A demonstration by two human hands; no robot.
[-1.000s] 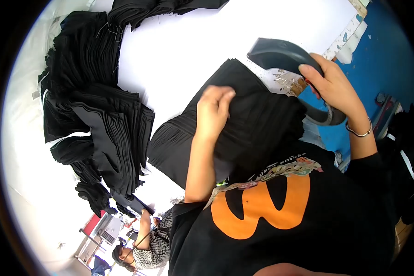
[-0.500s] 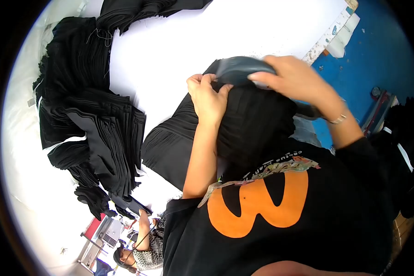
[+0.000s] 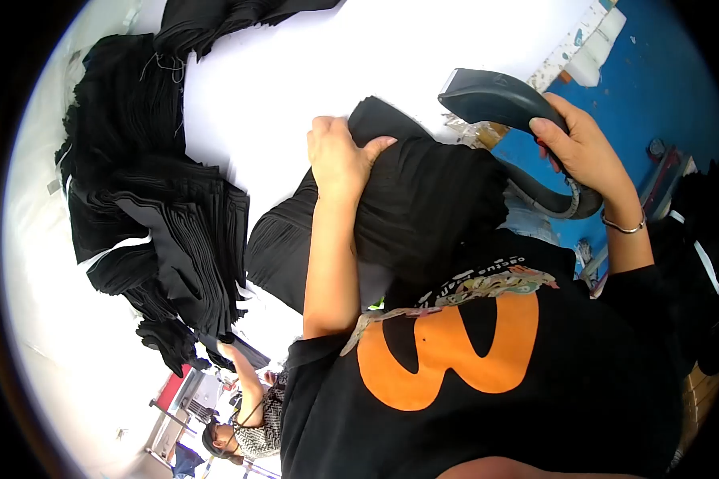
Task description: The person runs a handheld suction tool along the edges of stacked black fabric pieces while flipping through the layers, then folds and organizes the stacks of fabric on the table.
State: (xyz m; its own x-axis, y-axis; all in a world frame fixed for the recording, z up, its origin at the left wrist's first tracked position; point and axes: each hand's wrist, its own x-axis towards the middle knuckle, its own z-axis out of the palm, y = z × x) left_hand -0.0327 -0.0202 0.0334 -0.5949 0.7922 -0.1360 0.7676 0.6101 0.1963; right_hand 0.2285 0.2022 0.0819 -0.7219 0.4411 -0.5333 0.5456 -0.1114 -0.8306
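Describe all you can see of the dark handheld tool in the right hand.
The tool is blackish, arched, smooth and plastic-looking, with a pale-edged blunt head and a small red part near the grip. The right hand holds it, head toward picture left, apart from the black cloth stack. A thick dark curved tube seems attached; the join is hidden.

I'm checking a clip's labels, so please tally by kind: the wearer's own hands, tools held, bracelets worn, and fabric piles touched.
Hands: 2 (left hand, right hand)
Tools held: 1 (black handheld tool)
Bracelets worn: 1 (silver bracelet)
Fabric piles touched: 1 (black fabric pile)
Total: 5
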